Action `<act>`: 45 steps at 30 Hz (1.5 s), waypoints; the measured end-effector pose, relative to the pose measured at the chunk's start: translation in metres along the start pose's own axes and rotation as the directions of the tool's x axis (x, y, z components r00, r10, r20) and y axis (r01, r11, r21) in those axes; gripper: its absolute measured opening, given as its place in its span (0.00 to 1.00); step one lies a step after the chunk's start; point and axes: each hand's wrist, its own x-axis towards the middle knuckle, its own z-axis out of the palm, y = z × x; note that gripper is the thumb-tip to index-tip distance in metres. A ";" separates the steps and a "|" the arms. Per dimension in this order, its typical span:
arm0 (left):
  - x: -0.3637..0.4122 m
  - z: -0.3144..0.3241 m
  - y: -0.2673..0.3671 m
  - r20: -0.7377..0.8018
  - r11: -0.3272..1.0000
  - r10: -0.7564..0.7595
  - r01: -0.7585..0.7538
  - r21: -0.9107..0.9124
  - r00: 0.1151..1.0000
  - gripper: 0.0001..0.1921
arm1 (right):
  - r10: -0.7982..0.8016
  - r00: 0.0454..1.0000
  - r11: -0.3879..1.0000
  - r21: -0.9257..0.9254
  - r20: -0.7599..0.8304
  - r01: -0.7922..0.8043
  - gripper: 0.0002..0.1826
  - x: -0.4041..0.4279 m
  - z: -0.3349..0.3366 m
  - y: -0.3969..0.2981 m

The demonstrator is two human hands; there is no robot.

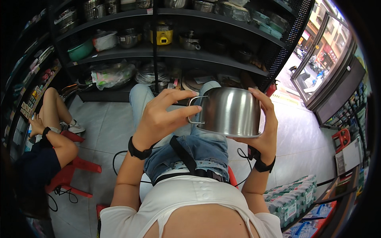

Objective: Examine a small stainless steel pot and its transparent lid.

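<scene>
A brushed stainless steel pot (230,111) is held up above my knees, tilted on its side or upturned, with its rim low and towards me. My left hand (166,114) is at its wire loop handle, thumb and fingers around the loop. Around the far right side of the pot curls my right hand (266,122), its fingertips at the upper edge and its palm by the rim. The inside of the pot is hidden. Both wrists wear black bands.
Ahead stand dark metal shelves (119,56) with pots, a green basin (80,50) and a yellow-bodied appliance (162,34). At left another person (56,142) sits on a red stool (68,175). Wrapped bottle packs (293,199) lie at lower right; a glass door (323,56) stands beyond.
</scene>
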 end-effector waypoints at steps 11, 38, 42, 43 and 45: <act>0.002 -0.005 0.015 0.265 0.982 -0.041 0.088 -0.167 0.963 0.11 | 0.215 0.959 0.934 0.249 0.186 -0.258 0.54 -0.014 0.015 0.015; -0.022 0.026 -0.031 0.417 0.692 -0.563 0.683 -0.234 0.714 0.22 | 0.195 0.933 0.964 0.117 0.303 -0.239 0.20 -0.021 0.094 0.010; -0.031 0.017 -0.040 0.469 0.625 -0.610 0.752 -0.211 0.639 0.20 | 0.189 0.970 0.956 0.196 0.152 -0.217 0.19 -0.013 0.076 -0.011; -0.032 0.014 -0.041 0.467 0.626 -0.608 0.749 -0.215 0.642 0.20 | 0.187 0.971 0.958 0.192 0.152 -0.215 0.19 -0.013 0.066 -0.022; -0.031 0.006 -0.045 0.409 0.634 -0.609 0.727 -0.264 0.679 0.18 | 0.211 0.975 0.957 0.216 -0.062 -0.194 0.20 -0.017 0.040 -0.048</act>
